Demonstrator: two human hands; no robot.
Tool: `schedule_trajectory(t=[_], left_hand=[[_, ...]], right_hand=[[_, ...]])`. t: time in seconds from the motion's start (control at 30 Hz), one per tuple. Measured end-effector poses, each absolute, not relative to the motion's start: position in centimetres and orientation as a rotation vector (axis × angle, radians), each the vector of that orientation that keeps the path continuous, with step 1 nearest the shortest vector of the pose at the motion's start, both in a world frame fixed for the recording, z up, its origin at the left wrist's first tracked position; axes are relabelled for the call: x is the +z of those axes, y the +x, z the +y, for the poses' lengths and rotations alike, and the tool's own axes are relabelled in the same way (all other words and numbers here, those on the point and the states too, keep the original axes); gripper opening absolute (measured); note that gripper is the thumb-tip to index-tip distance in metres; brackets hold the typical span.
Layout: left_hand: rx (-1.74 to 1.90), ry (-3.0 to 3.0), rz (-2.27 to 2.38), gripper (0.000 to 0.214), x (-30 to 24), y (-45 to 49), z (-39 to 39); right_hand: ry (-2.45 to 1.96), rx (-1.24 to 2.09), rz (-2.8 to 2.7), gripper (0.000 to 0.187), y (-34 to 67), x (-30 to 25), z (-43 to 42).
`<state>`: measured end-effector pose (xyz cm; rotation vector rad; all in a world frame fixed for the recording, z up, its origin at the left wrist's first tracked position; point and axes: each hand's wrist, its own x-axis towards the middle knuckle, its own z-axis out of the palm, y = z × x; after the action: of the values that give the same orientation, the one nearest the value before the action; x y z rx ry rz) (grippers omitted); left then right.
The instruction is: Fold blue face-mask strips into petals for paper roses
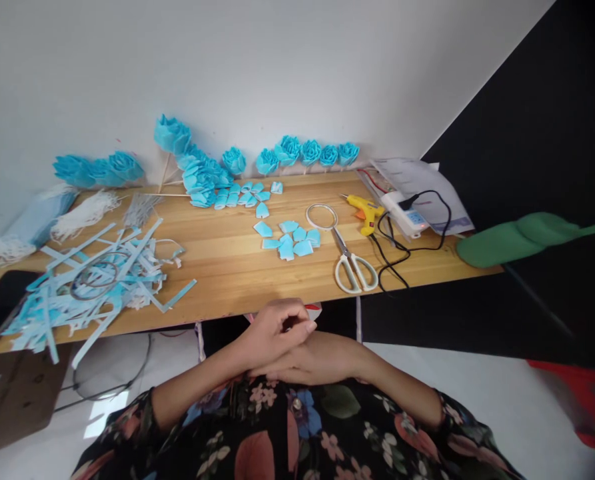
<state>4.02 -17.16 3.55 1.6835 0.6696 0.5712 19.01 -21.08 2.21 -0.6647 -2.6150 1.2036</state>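
Observation:
Both of my hands rest against my body, just below the table's front edge. My left hand (277, 333) lies over my right, its fingers curled into a loose ring with the thumb; I see nothing in it. Underneath, my right hand (317, 360) lies flat with fingers stretched out, also without anything in it. Nearest on the table are cut blue petal pieces (287, 245) and white-handled scissors (346, 250). Blue handmade flowers (288, 151) stand along the wall, some on sticks.
A yellow glue gun (364, 210) lies by a white power strip (404, 217) with black cords and papers (427, 187). A green bottle (522, 240) sits at the right end. Left are cut strips (102, 287), tape rolls (97, 275), face masks (40, 217) and a phone (2, 307).

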Motion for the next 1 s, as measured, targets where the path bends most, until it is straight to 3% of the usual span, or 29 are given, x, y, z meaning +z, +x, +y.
schedule_trajectory(t=[0.13, 0.33, 0.6, 0.73, 0.93, 1.0], left_hand=[[0.557, 1.681, 0.752, 0.030, 3.2, 4.0, -17.3], [0.640, 1.616, 0.456, 0.020, 3.2, 4.0, -17.1], [0.580, 1.647, 0.764, 0.027, 2.1, 2.1, -17.7], [0.729, 1.792, 0.834, 0.031, 1.4, -0.8, -17.4], [1.100, 2.086, 1.160, 0.020, 0.6, -7.2, -15.8], [1.173, 2.185, 1.213, 0.015, -0.1, -9.0, -15.6]], right_hand=[[-0.665, 1.208, -2.568, 0.040, 19.1, 1.9, -21.0], [-0.750, 1.331, -2.601, 0.040, 19.7, 1.6, -21.2], [-0.679, 1.431, -2.461, 0.037, 18.3, 3.1, -20.6], [-0.806, 1.150, -2.330, 0.032, 19.3, 3.4, -21.1], [-1.495, 0.198, -1.933, 0.030, 25.3, 1.0, -21.9], [-1.698, 0.016, -1.942, 0.038, 27.0, -0.6, -22.2]])
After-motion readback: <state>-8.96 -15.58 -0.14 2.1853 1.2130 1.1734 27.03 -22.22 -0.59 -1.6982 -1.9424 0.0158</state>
